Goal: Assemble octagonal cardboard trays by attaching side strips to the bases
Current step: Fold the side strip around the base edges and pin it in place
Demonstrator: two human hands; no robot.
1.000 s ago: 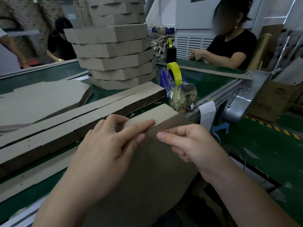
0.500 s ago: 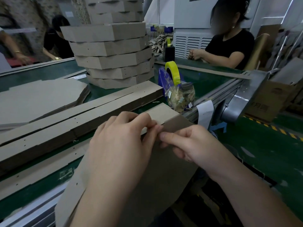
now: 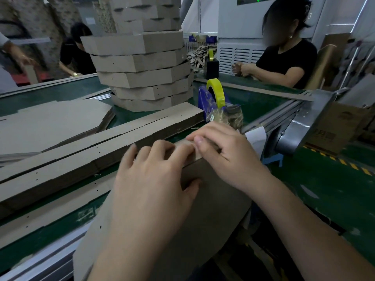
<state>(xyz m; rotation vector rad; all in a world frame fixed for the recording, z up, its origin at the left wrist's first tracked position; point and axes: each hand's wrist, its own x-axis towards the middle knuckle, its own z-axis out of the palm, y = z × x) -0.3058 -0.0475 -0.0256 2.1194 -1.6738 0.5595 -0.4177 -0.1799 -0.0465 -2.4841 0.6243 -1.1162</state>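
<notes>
A brown cardboard base [image 3: 213,201] leans against the table's near edge, tilted up toward me. Along its top edge lies a side strip [image 3: 188,157], mostly hidden under my fingers. My left hand [image 3: 150,183] grips that top edge, fingers curled over the strip and thumb on the base's face. My right hand [image 3: 221,147] lies over the strip's right end, fingers curled round it and a fingertip pressing near the left hand's fingers. Loose side strips [image 3: 97,147] lie in long stacks across the table.
A tall stack of finished octagonal trays [image 3: 142,74] stands at the back. Flat bases [image 3: 50,122] are piled at the left. A blue tape dispenser with yellow tape [image 3: 215,96] sits just beyond my right hand. Other people work opposite. A conveyor end [image 3: 294,126] juts out on the right.
The base has tilted up and come nearer. Both hands have moved up onto the strip at its top edge; my right hand slid forward over the strip's right end.
</notes>
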